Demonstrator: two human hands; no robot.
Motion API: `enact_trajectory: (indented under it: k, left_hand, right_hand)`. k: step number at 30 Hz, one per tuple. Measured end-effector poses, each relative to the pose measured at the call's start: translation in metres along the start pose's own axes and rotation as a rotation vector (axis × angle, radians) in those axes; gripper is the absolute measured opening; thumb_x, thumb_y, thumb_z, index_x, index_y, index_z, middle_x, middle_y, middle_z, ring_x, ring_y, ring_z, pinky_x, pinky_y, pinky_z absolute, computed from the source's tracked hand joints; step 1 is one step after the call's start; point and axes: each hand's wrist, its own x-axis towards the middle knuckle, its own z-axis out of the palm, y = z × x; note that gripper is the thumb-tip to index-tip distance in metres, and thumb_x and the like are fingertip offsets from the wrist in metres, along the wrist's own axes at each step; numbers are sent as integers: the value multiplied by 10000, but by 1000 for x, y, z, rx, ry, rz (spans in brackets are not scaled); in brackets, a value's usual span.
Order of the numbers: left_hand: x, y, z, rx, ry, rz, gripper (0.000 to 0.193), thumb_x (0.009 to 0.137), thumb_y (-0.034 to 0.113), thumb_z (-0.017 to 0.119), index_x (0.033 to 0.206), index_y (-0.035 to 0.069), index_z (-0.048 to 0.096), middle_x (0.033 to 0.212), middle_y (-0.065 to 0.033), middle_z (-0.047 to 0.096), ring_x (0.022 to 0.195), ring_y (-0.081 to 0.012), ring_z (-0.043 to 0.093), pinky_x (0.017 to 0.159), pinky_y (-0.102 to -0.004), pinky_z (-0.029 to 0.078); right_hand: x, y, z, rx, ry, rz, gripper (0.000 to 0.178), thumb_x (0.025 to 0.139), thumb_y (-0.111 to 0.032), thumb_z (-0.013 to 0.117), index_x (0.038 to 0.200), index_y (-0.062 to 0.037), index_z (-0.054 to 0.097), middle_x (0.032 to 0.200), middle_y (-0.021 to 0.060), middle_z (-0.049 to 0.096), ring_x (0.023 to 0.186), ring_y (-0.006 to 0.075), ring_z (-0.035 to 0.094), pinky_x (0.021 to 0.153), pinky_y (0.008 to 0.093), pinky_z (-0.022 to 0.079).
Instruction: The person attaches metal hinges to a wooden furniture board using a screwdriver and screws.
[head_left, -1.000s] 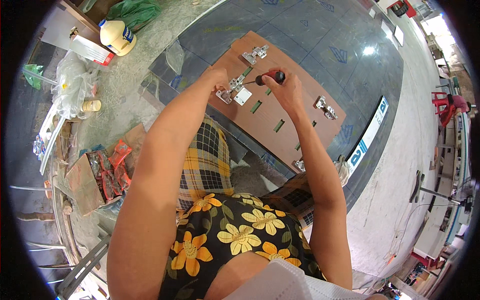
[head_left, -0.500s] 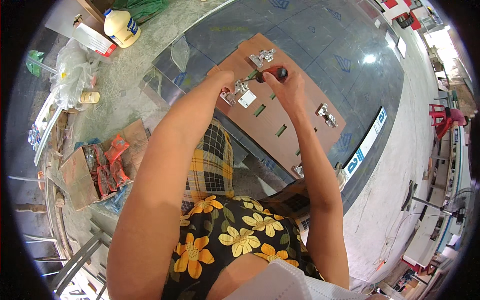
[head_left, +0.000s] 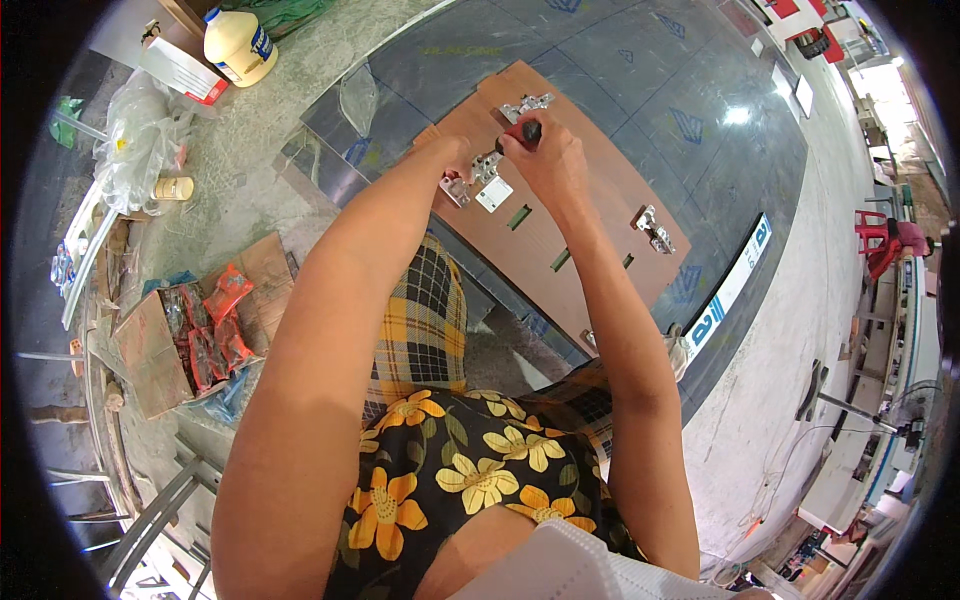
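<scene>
The right hand [head_left: 553, 165] clasps a screwdriver [head_left: 532, 131] just beside a metal hinge [head_left: 486, 167] on the brown panel [head_left: 592, 230]; the left hand's grip [head_left: 455, 158] cannot be told; steady axial pressure seems best.

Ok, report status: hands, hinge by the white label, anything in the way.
Right hand closed around screwdriver. Left hand at that hinge, grip hidden. Hinge on brown panel, partly visible. Right forearm blocks some of the panel view.

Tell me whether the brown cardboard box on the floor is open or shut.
Open: no cardboard covers the top of the brown cardboard box, and red plastic packets show inside it.
</scene>
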Motion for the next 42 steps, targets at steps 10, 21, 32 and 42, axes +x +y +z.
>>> enact_trajectory:
  k: [10,21,32,42]
  left_hand:
    - [-12,3,1,-71,22,-50,413,795,207,803,1094,-50,678,1042,-216,702,835,-336,703,683,-404,611]
    - [7,3,2,14,-40,-31,351,812,187,768,1053,-58,695,1034,-193,708,816,-307,708,689,-402,621]
    - [15,-5,4,150,-16,1,332,764,176,783,1014,-33,719,970,-162,722,778,-276,708,657,-396,623]
    - [19,-14,7,92,52,70,273,813,287,765,888,26,737,872,-109,724,720,-258,683,653,-428,567]
  right_hand:
    - [-12,-12,-7,-74,-8,-26,231,770,-204,693,979,-110,662,835,118,716,789,337,696,690,431,533]
    - [-6,-12,-15,-1,4,45,275,779,-265,726,969,-72,683,816,136,711,746,287,691,701,387,529]
    - [-11,-15,-3,-97,1,53,311,771,-303,723,999,-97,675,837,132,708,783,329,690,712,423,530]
    - [-3,-21,4,-225,-3,-37,333,795,-298,724,1023,-66,652,821,198,696,771,408,674,680,461,528]
